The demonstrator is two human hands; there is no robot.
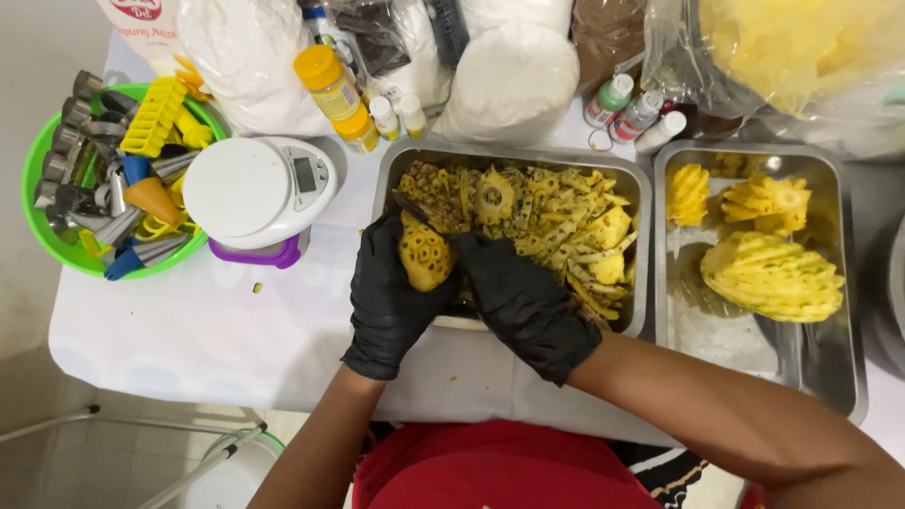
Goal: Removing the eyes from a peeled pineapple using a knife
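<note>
- Left hand (388,300) grasps the pineapple (424,253) over the scrap tray (514,156).
- Right hand (523,300) clenches the knife (415,211) (keep cuts shallow, angled away from fingers).

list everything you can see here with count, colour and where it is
peeled pineapple: one, yellow, held over the left tray
knife: one, dark blade, against the held pineapple
metal tray of peelings: one, silver, centre, holding yellow-green peel strips
metal tray of peeled pineapples: one, silver, right, holding several yellow spiral-cut fruits
kitchen scale: one, white with purple base, left of the trays
green bowl: one, far left, full of metal cutters and yellow and blue plastic tools
yellow-capped bottles: two, above the scale
small bottles: about three, white and green caps, between the trays at top
white bags: several, along the top edge
tablecloth: one, white
left hand: black glove, gripping the pineapple
right hand: black glove, on the knife
</note>
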